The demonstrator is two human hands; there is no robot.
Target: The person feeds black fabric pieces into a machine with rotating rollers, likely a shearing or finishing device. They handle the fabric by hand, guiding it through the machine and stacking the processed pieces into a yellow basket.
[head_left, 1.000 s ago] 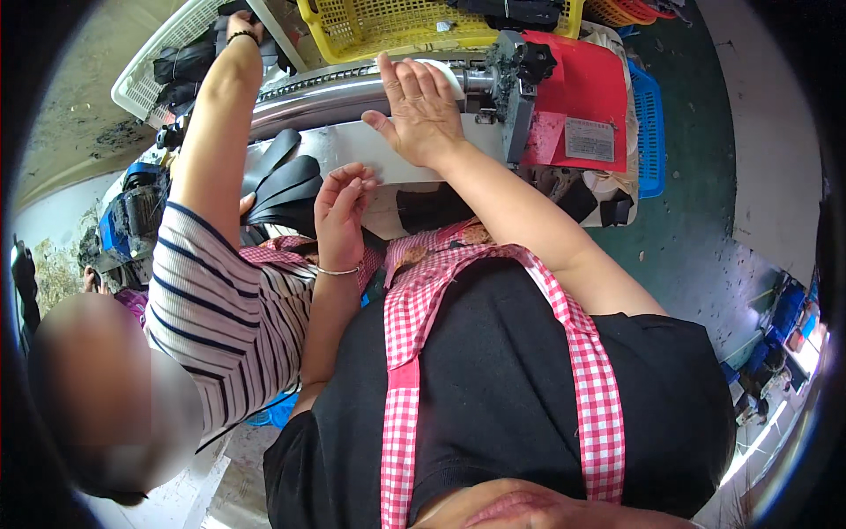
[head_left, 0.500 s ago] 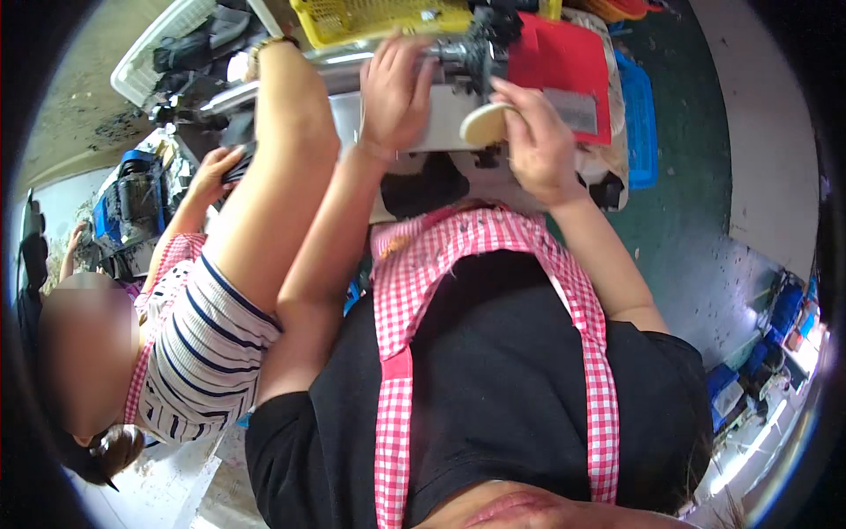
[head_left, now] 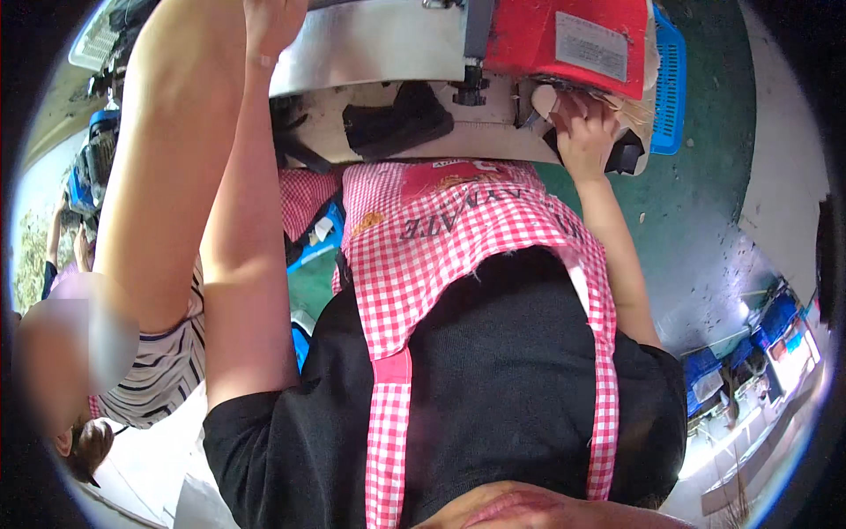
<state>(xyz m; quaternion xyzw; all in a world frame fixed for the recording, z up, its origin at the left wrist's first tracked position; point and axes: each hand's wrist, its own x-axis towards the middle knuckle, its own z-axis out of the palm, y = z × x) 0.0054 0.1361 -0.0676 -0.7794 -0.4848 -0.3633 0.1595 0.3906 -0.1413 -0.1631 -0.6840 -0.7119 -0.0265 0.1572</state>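
Observation:
My right hand (head_left: 585,141) is low at the bench edge, beneath a red machine panel (head_left: 529,35). A pale oval pad (head_left: 544,101) shows at its thumb side and seems to be held there. The other fingers curl down over thin light-coloured strips (head_left: 636,110). My left hand (head_left: 273,31) is at the top edge, beside a curved shiny metal surface (head_left: 370,48); its fingers are cut off by the frame. Dark cloth pieces (head_left: 397,122) lie on the bench ledge (head_left: 493,141) between my hands. Near my right wrist sits a black piece (head_left: 625,152).
A grey upright post (head_left: 477,40) with a black knob (head_left: 471,86) stands ahead. A blue basket (head_left: 670,84) is beyond the bench on the right, above the green floor (head_left: 696,194). Close on my left, a co-worker's bare arm (head_left: 163,150) reaches forward.
My right hand has come down and right with the oval pad, from beside the post to the bench edge. My left hand has gone left, and its fingers have left the view. The view has shifted.

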